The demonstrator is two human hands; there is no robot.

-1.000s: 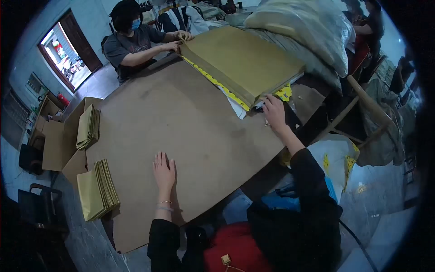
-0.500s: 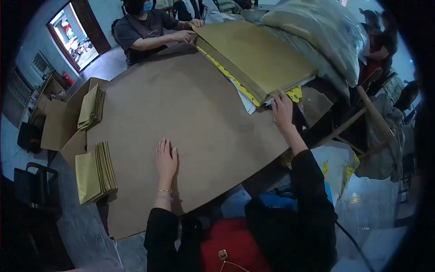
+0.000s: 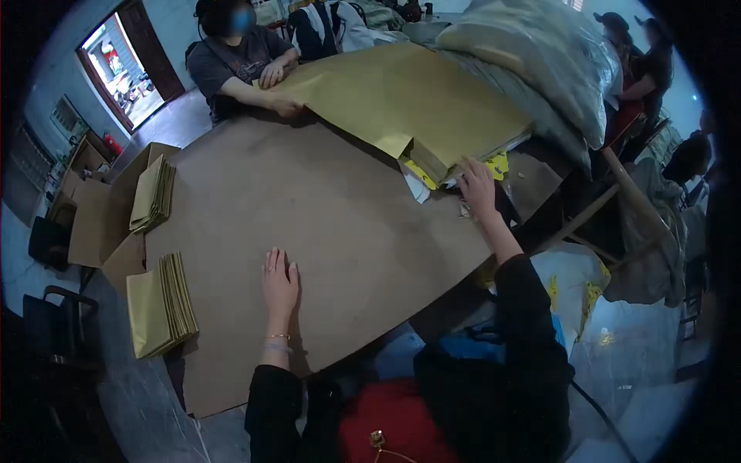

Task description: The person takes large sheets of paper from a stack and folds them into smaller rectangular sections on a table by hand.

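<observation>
My left hand (image 3: 280,282) rests flat on the brown tabletop (image 3: 332,231), fingers stretched out, holding nothing. At the near corner of a thick stack of gold paper sheets (image 3: 432,92), my right hand (image 3: 478,187) has its fingers closed on the edge of the paper; the thumb is mostly hidden. The top gold sheet (image 3: 355,96) reaches left over the table, its far-left edge held by a co-worker's hand (image 3: 287,105). Yellow-printed wrapping (image 3: 496,164) and white paper show under the stack.
Folded gold paper bundles (image 3: 160,305) lie at the table's left edge, another bundle (image 3: 153,194) by an open cardboard box (image 3: 104,208). A large plastic-wrapped bale (image 3: 532,54) stands beyond the stack. A wooden frame (image 3: 637,193) is at right, a black chair (image 3: 58,324) at left.
The co-worker's hands have drawn the top gold sheet leftward, so it now overhangs the stack's side. My right hand stays at the corner; my left hand stays flat on the table.
</observation>
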